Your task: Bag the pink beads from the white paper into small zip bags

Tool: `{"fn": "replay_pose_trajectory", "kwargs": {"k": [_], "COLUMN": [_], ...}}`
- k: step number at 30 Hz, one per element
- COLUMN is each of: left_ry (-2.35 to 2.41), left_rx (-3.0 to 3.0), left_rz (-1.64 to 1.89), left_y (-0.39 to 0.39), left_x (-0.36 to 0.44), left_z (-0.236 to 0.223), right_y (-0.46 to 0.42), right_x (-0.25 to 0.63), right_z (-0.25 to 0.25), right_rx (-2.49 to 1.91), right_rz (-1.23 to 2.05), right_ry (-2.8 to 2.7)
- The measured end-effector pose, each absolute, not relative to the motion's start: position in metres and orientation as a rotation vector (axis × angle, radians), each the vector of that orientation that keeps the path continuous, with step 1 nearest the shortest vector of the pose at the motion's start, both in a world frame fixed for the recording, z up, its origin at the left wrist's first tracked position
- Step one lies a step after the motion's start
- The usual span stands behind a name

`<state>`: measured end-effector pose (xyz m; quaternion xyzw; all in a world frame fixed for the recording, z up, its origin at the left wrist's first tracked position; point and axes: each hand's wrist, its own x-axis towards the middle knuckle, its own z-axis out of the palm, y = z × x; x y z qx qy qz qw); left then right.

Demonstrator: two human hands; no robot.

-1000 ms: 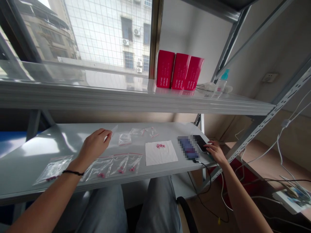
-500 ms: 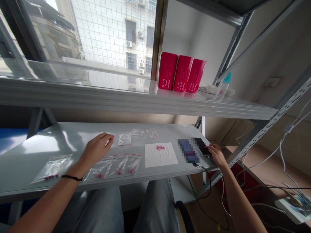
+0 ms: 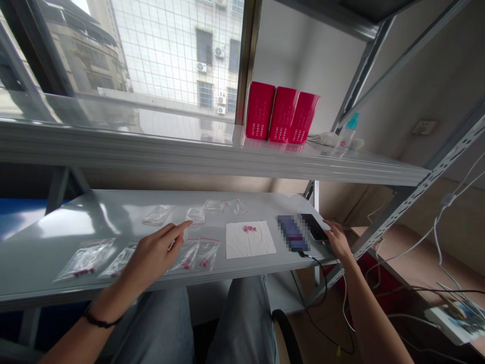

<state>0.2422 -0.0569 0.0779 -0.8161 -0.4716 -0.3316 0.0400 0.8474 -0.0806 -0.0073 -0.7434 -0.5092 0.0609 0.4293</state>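
**Left hand [image 3: 159,253] over the near row of bags, right hand [image 3: 337,240] by the black phone [image 3: 313,227]**

Your left hand was above the worktop [image 3: 41,237], index finger stretched out, the others bent in, nothing visible in its grasp. Fingertip sat over the near edge of a flat clear bag [image 3: 195,213]; contact unclear. The hand and forearm covered part of the near row. Black wristband [image 3: 100,319] on that wrist.

Your right hand was at the worktop's right end, fingertips right at the phone's edge. Couldn't tell whether they gripped anything.

Bags with pink pieces lay along the near edge: two left of your hand [image 3: 85,259] [image 3: 117,264], two right of it [image 3: 186,257] [image 3: 207,252]. Behind them, three more clear bags: one far left [image 3: 158,215], two overlapping further right [image 3: 214,205] [image 3: 237,206].

A small cluster of loose pink pieces [image 3: 250,229] lay on the upper part of a white sheet [image 3: 250,247], between the bags and a pixelated device [image 3: 293,233] with a black cable [image 3: 316,259] at its near end.

On the upper shelf [image 3: 170,157] stood red boxes [image 3: 282,114], and right of them a clear bottle [image 3: 345,134] with a teal top.
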Motion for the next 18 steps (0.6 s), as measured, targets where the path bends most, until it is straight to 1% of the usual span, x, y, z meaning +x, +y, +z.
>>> {"fn": "replay_pose_trajectory", "kwargs": {"k": [2, 4, 5, 9, 11, 15, 18], "left_ry": [-1.452, -1.450, -1.446, -1.541, -1.616, -1.703, -1.706], "left_rx": [-2.581, -2.695, -2.762, -2.935, -2.971, -2.921, -2.854], "left_rz": [-1.043, -1.059, -1.056, -1.019, -1.002, -0.938, -1.041], "left_y": [-0.083, -0.111, -0.125, -0.172, -0.186, -0.198, -0.202], "left_x": [0.247, 0.254, 0.258, 0.279, 0.286, 0.284, 0.281], "left_z": [0.065, 0.049, 0.040, 0.020, 0.017, 0.009, -0.004], "right_y": [-0.099, -0.129, -0.147, -0.219, -0.240, -0.245, -0.240], "right_x": [0.819, 0.766, 0.731, 0.577, 0.521, 0.470, 0.460], "right_z": [0.004, 0.014, 0.018, 0.026, 0.026, 0.007, -0.017], "right_rx": [-1.746, -1.576, -1.483, -0.946, -0.791, -0.780, -0.893], "right_rz": [0.074, 0.014, 0.039, 0.322, 0.399, 0.381, 0.254], "right_ry": [-1.142, -1.084, -1.150, -2.001, -2.160, -2.186, -2.224]}}
